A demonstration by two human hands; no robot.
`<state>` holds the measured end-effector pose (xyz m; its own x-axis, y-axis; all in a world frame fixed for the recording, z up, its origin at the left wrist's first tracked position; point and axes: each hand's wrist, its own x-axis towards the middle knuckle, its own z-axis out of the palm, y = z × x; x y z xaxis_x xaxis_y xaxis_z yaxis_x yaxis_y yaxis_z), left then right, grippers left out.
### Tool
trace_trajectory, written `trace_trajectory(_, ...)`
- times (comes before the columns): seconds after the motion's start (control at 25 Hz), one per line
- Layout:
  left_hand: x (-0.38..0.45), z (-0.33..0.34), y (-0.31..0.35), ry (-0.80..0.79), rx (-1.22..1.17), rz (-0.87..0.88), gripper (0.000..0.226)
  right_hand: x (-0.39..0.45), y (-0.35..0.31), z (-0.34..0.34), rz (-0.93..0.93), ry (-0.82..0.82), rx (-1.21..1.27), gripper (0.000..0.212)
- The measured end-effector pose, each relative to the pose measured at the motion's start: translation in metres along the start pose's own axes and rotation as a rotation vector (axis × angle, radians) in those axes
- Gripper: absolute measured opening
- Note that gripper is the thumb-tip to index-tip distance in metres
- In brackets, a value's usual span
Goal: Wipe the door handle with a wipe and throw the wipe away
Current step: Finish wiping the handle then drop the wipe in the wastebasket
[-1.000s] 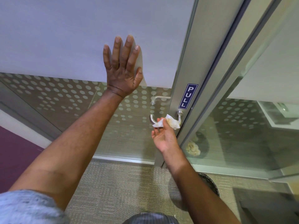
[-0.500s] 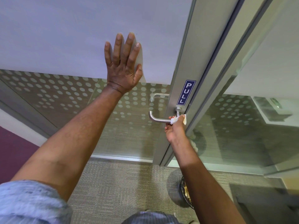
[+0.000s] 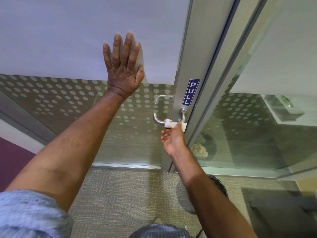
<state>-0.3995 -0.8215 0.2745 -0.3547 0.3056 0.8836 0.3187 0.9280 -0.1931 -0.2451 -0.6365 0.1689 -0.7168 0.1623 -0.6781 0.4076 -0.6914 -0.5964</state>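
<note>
A brushed-metal lever door handle sticks out from the door's metal stile, below a blue PULL label. My right hand presses a folded white wipe against the underside of the handle's bar, near its middle. My left hand lies flat, fingers spread, on the frosted glass door panel above and left of the handle, holding nothing.
A dark round waste bin stands on the carpet under my right forearm, mostly hidden by it. A glass side panel to the right reflects the bin and crumpled paper. A dark mat lies at the lower right.
My right hand slid the wipe along the handle: from the bar's middle to the door-side end, then back left toward the middle. The left hand stayed flat on the glass.
</note>
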Motion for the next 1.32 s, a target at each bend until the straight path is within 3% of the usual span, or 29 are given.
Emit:
trace_trajectory(0.24, -0.014, 0.000, 0.029, -0.043, -0.088, -0.086, 0.066, -0.001, -0.008, -0.052, -0.095, -0.060, -0.374, 0.016)
trace_trajectory(0.4, -0.026, -0.001, 0.067, -0.120, -0.171, -0.213, 0.069, 0.012, -0.015, -0.096, -0.352, -0.122, -0.594, 0.019)
trace_trajectory(0.6, -0.048, -0.011, 0.151, -0.256, -0.361, -0.314, 0.071, 0.026, -0.030, -0.166, -0.412, 0.056, -0.613, 0.034)
trace_trajectory(0.8, -0.083, -0.026, 0.260, -0.357, -0.523, -0.197, 0.069, 0.031, -0.044, -0.244, -0.348, 0.184, -0.606, 0.013)
trace_trajectory(0.88, -0.103, -0.030, 0.296, -0.405, -0.556, -0.142, 0.069, 0.036, -0.047, -0.272, -0.294, 0.207, -0.653, 0.015)
trace_trajectory(1.08, -0.147, -0.027, 0.377, -0.738, -0.670, -0.146, 0.060, 0.048, -0.052, -0.340, -0.116, 0.275, -0.593, 0.018)
trace_trajectory(1.32, -0.200, -0.015, 0.440, -1.174, -0.735, -0.195, 0.048, 0.068, -0.045, -0.398, -0.067, 0.334, -0.633, 0.021)
